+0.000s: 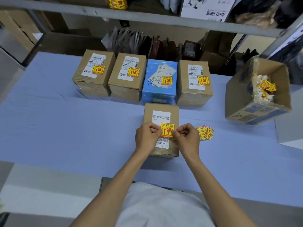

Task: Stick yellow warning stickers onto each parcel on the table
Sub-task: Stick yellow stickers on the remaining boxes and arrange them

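Observation:
A brown cardboard parcel (161, 110) lies in front of me on the blue table (65, 125), with a white shipping label on top. A yellow warning sticker (167, 129) is held over that label. My left hand (147, 136) pinches its left edge and my right hand (188, 136) pinches its right edge. Whether the sticker touches the label I cannot tell. Behind stand several parcels in a row: a brown one (93, 72), a second brown one (127, 76), a blue one (159, 79) and another brown one (194, 82). Each carries a yellow sticker.
A small fan of loose yellow stickers (205, 132) lies on the table just right of my right hand. An open cardboard box (255, 92) holding sticker scraps and backing paper stands at the right. Metal shelving (147, 18) with bags and cartons rises behind the table.

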Tool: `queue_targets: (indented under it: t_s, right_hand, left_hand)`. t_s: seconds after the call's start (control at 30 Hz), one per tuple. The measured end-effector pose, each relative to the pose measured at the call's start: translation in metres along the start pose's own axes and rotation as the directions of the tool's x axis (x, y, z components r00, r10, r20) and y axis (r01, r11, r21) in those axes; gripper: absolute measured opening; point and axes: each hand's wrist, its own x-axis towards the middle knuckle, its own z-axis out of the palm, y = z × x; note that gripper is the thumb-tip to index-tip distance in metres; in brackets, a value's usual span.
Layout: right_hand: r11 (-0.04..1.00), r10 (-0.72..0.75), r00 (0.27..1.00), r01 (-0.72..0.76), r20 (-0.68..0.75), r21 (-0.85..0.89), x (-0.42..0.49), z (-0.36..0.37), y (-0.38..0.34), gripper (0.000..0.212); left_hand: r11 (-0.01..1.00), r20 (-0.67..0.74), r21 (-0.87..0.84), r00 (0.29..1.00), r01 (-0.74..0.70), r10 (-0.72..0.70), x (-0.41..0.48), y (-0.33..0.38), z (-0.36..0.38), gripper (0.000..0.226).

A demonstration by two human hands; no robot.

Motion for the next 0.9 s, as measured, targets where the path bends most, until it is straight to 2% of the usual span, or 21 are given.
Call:
queue_targets:
  t_s: [0.17, 0.67, 0.9]
  right_hand:
    - [1.0, 0.006, 1.0, -0.006, -0.002, -0.028, 0.0004, 0.0008, 0.0015, 0.019]
    - [0.991, -0.003, 1.0, 0.006, 0.027, -0.134, 0.0028, 0.0041, 0.0061, 0.011]
    - [0.967, -0.053, 0.998, 0.058, 0.028, -0.246, 0.0053, 0.0071, 0.0057, 0.01]
  left_hand:
    - [1.0, -0.013, 0.015, 1.0, 0.003, -0.003, 0.0016, -0.0018, -0.001, 0.036]
    - [0.985, -0.015, 0.163, 0.998, -0.05, 0.054, 0.0033, -0.0049, 0.0019, 0.024]
    - [0.957, -0.025, 0.276, 0.995, -0.085, 0.096, -0.0015, -0.0002, 0.0049, 0.017]
